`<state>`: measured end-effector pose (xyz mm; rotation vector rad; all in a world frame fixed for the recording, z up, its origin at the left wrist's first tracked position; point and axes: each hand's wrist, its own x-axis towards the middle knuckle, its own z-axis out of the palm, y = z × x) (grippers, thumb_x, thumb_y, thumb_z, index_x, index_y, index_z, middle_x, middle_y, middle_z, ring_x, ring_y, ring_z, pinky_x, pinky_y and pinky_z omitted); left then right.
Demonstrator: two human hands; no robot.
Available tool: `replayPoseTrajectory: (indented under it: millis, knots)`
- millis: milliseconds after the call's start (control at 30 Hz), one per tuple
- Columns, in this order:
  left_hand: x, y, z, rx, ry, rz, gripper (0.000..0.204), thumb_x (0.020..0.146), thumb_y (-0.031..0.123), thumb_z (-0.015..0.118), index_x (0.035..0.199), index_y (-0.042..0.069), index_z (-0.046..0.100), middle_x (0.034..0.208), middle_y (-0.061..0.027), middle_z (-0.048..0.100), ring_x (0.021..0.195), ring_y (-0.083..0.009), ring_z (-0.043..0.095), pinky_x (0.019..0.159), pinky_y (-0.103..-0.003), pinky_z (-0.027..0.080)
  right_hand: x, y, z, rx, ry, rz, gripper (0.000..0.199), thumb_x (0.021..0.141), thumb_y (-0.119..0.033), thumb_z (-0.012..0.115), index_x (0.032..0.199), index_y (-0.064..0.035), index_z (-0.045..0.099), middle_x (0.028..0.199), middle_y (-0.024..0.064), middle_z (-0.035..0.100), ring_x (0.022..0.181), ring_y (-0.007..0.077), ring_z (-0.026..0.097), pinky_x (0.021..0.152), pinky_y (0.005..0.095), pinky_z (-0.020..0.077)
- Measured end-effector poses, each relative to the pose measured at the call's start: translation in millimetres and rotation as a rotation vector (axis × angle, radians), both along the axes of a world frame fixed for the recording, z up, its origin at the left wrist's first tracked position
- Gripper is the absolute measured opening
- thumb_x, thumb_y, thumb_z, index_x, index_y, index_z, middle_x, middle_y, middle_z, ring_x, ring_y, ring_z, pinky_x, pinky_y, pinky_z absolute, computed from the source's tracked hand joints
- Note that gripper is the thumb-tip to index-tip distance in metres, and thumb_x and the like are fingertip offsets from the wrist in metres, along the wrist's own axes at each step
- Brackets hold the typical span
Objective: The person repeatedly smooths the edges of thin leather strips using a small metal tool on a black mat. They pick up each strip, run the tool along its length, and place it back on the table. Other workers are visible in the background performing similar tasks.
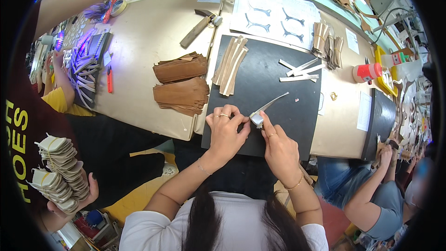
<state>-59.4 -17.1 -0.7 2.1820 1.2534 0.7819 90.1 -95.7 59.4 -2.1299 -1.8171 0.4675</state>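
Note:
Between my hands, over the black mat (297,135), is a thin light-grey strip (275,102). Its near end is folded into a small silvery piece (256,120), too small to make out fully. The fingertips of my left hand (227,128) pinch at the left side of this piece. At its right side, the thumb and forefinger of my right hand (281,145) press on it. Ahead of my left hand lies a fan of beige leather strips (230,65). Several loose pale strips (302,70) rest crosswise at the mat's upper right.
Two brown leather stacks (180,83) lie left of the mat, with a hammer (200,30) beyond. A pattern sheet (274,16) and bundled strips (320,37) are at the back. A red-white bottle (366,72) stands right. At left, a co-worker holds banded pale pieces (58,169) and reaches across.

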Motion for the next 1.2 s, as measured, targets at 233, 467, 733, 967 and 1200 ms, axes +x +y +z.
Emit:
replayPoseTrajectory:
  millis: [233,467,733,967,1200]
  knots:
    - [-1,-2,-2,0.010,-0.025,-0.009,0.013,0.074,0.011,0.083,0.083,0.010,0.073,0.096,0.0000,0.057,0.097,-0.0221,0.051,0.087,-0.040,0.031,-4,-4,4,0.217,0.144,-0.065,0.052,0.100,-0.016,0.063,0.150,-0.0190,0.053,0.081,0.0087,0.059,0.059,0.0281,0.064,0.054,0.0404,0.0533]
    - [-5,-2,-4,0.059,-0.010,-0.031,0.013,0.076,0.011,0.082,0.083,0.011,0.071,0.096,-0.0001,0.057,0.097,-0.0217,0.052,0.086,-0.040,0.031,-2,-1,1,0.005,-0.012,0.024,0.051,0.100,-0.016,0.063,0.150,-0.0188,0.053,0.081,0.0091,0.059,0.061,0.0282,0.065,0.055,0.0404,0.0535]
    - [-5,-4,-7,0.077,-0.011,-0.021,0.015,0.071,0.010,0.083,0.079,0.011,0.070,0.094,0.0008,0.058,0.094,-0.0212,0.053,0.086,-0.040,0.031,-8,2,4,-0.014,0.006,0.034,0.053,0.098,-0.015,0.064,0.150,-0.0198,0.054,0.081,0.0084,0.058,0.062,0.0272,0.065,0.054,0.0400,0.0529]
    - [-8,-4,-8,0.062,-0.053,-0.019,0.017,0.071,0.008,0.084,0.081,0.010,0.070,0.094,-0.0001,0.059,0.094,-0.0213,0.055,0.087,-0.039,0.032,-6,-1,6,0.157,0.097,0.009,0.053,0.097,-0.012,0.066,0.148,-0.0186,0.056,0.079,0.0080,0.057,0.060,0.0268,0.064,0.054,0.0395,0.0525]
    - [-15,-3,-3,-0.033,-0.086,-0.033,0.023,0.074,0.004,0.081,0.091,0.009,0.066,0.096,-0.0030,0.062,0.095,-0.0234,0.059,0.091,-0.039,0.035,-8,2,3,0.114,0.048,0.029,0.054,0.096,-0.013,0.066,0.148,-0.0189,0.056,0.079,0.0079,0.056,0.060,0.0261,0.065,0.054,0.0395,0.0524]
